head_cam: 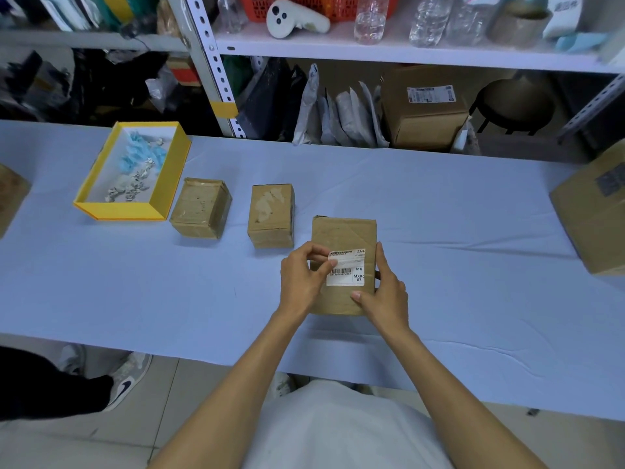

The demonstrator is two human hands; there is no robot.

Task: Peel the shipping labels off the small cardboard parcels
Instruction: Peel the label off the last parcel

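A small cardboard parcel [341, 238] lies on the blue table in front of me, with a white shipping label [348, 270] on its top. My left hand [302, 282] pinches the label's left edge between thumb and fingers. My right hand [385, 292] grips the parcel's right side and near corner, thumb on top. Two more small parcels stand to the left, one [270, 216] with a torn patch where a label was, the other [201, 208] wrapped in tape with no label showing.
A yellow tray [170, 184] at the back left holds crumpled white and blue paper scraps. A large carton [595, 211] sits at the table's right edge, another box [10, 198] at the left edge. Shelves with bags, bottles and a labelled carton [422, 106] stand behind.
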